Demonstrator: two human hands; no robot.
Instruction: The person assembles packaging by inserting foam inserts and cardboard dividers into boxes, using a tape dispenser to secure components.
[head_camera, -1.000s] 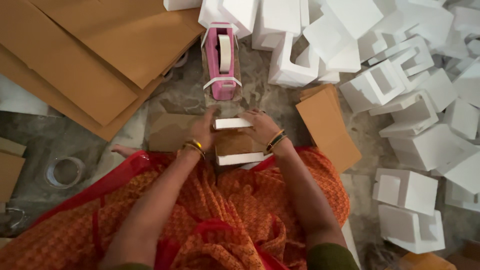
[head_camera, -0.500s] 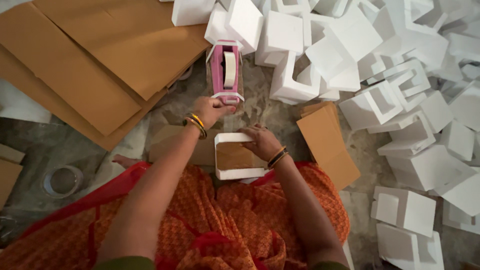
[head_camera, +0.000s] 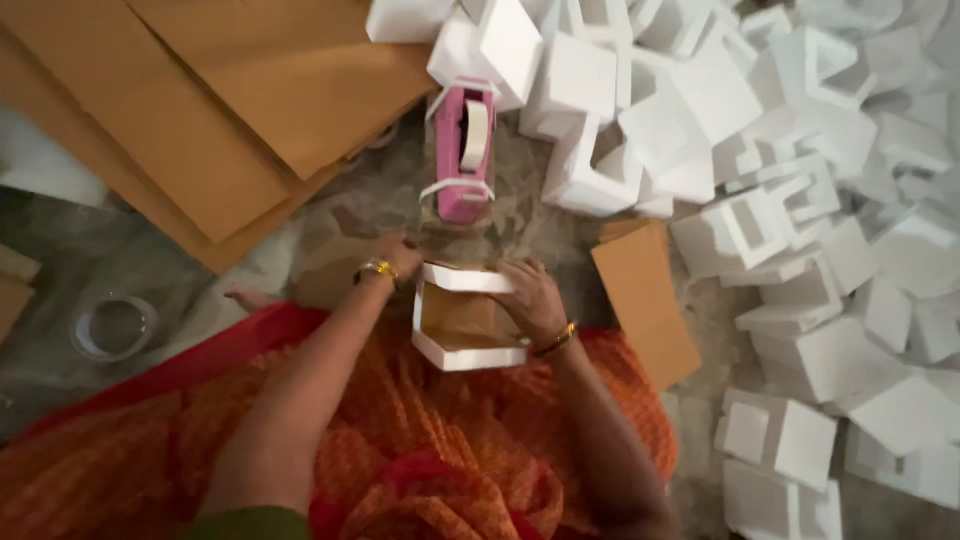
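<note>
A small white cardboard box (head_camera: 466, 352) with a brown inside lies open on my lap. My right hand (head_camera: 530, 298) grips its right wall. My left hand (head_camera: 397, 254) is curled at the box's far left corner and pinches a clear strip of tape (head_camera: 462, 232). The strip runs back to a pink tape dispenser (head_camera: 463, 150) standing on the floor just beyond the box. Both wrists wear gold bangles.
Large brown cardboard sheets (head_camera: 200, 110) lie at the upper left. A heap of folded white boxes (head_camera: 790, 200) fills the right side. A smaller brown card (head_camera: 645, 300) lies to the right of my lap. A clear tape roll (head_camera: 113, 326) sits on the floor at left.
My left hand went out to the dispenser and has come back to the box's far corner. The box has been turned so that its open brown inside faces up.
</note>
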